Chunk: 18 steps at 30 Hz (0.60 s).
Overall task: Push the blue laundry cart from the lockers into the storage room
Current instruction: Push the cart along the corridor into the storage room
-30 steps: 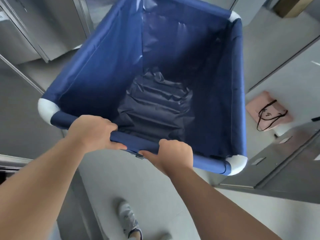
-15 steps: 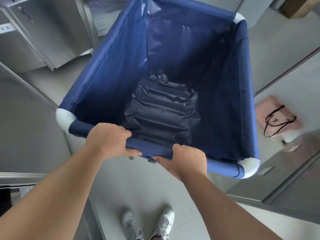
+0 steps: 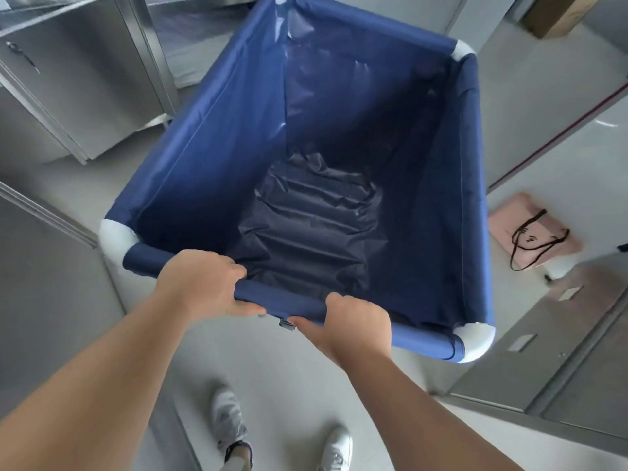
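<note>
left hand and right hand grip the blue cart rail (crinkled fabric).

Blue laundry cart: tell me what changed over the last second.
The blue laundry cart has rolled forward between the steel lockers, the pink bag sliding lower in view; the feet stepped after it. Unchanged: left hand and right hand stay clamped on the near rail; the cart is empty.

Bag, box and shoes on a pale floor

A pink tote bag with black straps lies flat at right; a cardboard box stands top right; two white sneakers show below.
</note>
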Tool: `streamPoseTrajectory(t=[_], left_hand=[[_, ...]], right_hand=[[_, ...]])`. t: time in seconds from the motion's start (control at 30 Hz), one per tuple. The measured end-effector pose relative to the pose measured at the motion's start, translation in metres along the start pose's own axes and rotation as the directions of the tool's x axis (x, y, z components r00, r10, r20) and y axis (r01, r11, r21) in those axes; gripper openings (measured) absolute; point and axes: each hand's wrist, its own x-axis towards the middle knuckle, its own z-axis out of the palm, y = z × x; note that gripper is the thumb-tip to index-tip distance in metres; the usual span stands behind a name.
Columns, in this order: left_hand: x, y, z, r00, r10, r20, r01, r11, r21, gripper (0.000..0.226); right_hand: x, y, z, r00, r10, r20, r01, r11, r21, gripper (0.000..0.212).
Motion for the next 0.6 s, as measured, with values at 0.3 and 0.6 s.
streamPoseTrajectory(t=[0.3,0.6], left_hand=[[0.047,-0.072,0.002,0.996,0.093,-0.004,-0.093,0.993,-0.066,0.064],[0.097,-0.111,0.003,0.990,0.131,-0.045,-0.134,0.989,-0.058,0.066]], right_hand=[[0.053,-0.048,-0.018,0.997,0.081,0.020,-0.081,0.997,-0.002,0.073],[0.106,-0.060,-0.024,0.994,0.109,-0.023,-0.108,0.994,0.026,0.074]])
